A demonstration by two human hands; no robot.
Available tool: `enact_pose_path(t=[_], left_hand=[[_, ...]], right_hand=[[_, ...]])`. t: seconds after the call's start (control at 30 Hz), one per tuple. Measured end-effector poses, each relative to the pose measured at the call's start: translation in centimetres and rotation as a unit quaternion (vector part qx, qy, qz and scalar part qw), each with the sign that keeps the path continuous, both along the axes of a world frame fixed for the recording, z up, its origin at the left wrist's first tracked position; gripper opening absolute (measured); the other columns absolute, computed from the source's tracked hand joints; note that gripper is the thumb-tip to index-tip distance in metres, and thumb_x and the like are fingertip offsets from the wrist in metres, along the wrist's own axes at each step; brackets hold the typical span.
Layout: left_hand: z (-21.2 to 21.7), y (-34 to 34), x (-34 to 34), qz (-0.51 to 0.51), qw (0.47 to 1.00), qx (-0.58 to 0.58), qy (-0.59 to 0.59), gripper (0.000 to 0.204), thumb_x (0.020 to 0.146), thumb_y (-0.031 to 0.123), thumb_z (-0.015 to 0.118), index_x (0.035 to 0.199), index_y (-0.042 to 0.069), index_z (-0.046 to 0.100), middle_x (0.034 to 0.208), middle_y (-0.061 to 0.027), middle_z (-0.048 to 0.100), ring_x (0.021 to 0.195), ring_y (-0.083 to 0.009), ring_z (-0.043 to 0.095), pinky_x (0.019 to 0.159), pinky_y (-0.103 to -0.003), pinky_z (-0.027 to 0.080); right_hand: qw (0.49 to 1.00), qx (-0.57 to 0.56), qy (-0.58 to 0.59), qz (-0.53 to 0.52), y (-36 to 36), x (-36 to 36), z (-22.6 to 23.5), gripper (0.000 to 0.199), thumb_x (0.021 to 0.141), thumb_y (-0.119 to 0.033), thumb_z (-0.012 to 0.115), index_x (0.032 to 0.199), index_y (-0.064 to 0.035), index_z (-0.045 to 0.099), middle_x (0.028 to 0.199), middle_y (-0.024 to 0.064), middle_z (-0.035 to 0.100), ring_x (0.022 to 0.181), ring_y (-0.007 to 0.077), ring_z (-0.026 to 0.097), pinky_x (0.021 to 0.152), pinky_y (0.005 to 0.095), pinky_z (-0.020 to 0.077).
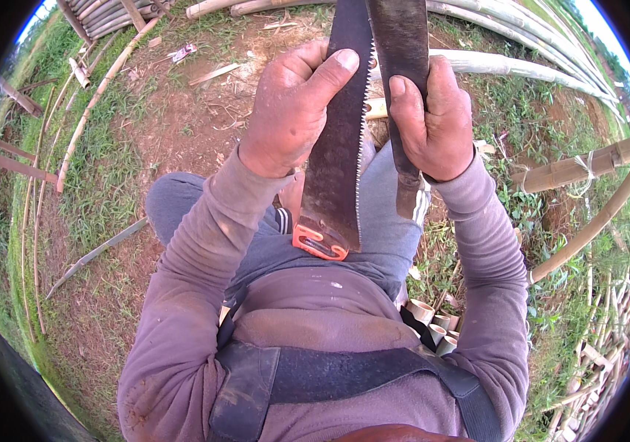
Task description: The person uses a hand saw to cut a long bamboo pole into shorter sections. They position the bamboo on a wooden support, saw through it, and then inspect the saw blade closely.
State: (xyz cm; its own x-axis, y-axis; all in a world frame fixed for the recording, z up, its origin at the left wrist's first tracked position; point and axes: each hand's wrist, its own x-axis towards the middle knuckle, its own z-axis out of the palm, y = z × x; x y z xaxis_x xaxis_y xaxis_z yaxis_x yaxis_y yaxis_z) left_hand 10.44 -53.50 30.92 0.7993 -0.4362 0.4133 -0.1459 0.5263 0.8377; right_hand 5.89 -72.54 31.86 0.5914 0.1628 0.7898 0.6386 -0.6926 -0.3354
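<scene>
My left hand (285, 110) is closed around a dark handsaw (332, 166), its thumb lying flat on the blade. The saw is upright in the picture, toothed edge to the right, with its orange handle (319, 243) down by my lap. In my right hand (439, 121) is a dark flat steel blade (397, 37) like a machete, narrowing to a brownish lower end. My right thumb presses on its face. The steel blade stands close beside the saw's teeth; whether they touch I cannot tell. The upper ends of both run out of view.
Long bamboo poles (506, 62) lie across the far side. Tied bamboo (580, 171) and a bent pole (595, 228) stand at the right. Cut bamboo tubes (422, 311) sit by my right hip, with a scrap pile (588, 376) farther right. A flat strip (98, 254) lies at left.
</scene>
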Motion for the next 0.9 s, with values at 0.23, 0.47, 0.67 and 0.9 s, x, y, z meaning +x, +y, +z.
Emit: enact_pose_path(t=[0.23, 0.47, 0.67, 0.9], left_hand=[[-0.2, 0.0, 0.0, 0.017, 1.000, 0.003, -0.018, 0.028, 0.109, 0.022, 0.059, 0.119, -0.002, 0.069, 0.107, -0.0019, 0.073, 0.096, -0.0046, 0.063, 0.086, -0.022, 0.050], [-0.2, -0.5, -0.1, 0.010, 1.000, -0.009, 0.007, 0.026, 0.109, 0.022, 0.059, 0.116, -0.002, 0.070, 0.103, 0.0000, 0.071, 0.093, -0.0030, 0.061, 0.083, -0.021, 0.050], [-0.6, -0.5, -0.3, 0.083, 0.991, 0.057, -0.088, 0.025, 0.108, 0.023, 0.060, 0.110, 0.001, 0.070, 0.092, 0.0024, 0.067, 0.085, -0.0034, 0.056, 0.076, -0.023, 0.047], [-1.0, -1.9, -1.0, 0.114, 0.988, 0.014, -0.107, 0.024, 0.108, 0.023, 0.059, 0.106, 0.002, 0.070, 0.086, -0.0003, 0.062, 0.079, -0.0080, 0.055, 0.071, -0.028, 0.047]], right_hand=[[1.000, -0.006, -0.004, -0.002, 0.0, 0.2, -0.3, 0.024, 0.097, -0.017, 0.069, 0.096, -0.0028, 0.051, 0.058, 0.0147, 0.053, 0.053, 0.0401, 0.061, 0.050, 0.0489, 0.0429], [1.000, -0.019, 0.001, -0.011, -0.3, 0.1, -0.8, 0.022, 0.096, -0.018, 0.069, 0.098, -0.0032, 0.054, 0.058, 0.0135, 0.056, 0.052, 0.0379, 0.062, 0.052, 0.0496, 0.0446], [0.999, -0.036, -0.013, -0.016, -0.3, -0.2, -0.6, 0.022, 0.096, -0.018, 0.069, 0.101, -0.0023, 0.054, 0.059, 0.0126, 0.058, 0.053, 0.0380, 0.063, 0.056, 0.0488, 0.0463], [0.998, 0.043, 0.034, 0.011, 0.6, -1.4, -0.6, 0.022, 0.097, -0.016, 0.066, 0.101, 0.0006, 0.052, 0.062, 0.0151, 0.058, 0.057, 0.0408, 0.062, 0.062, 0.0466, 0.0475]])
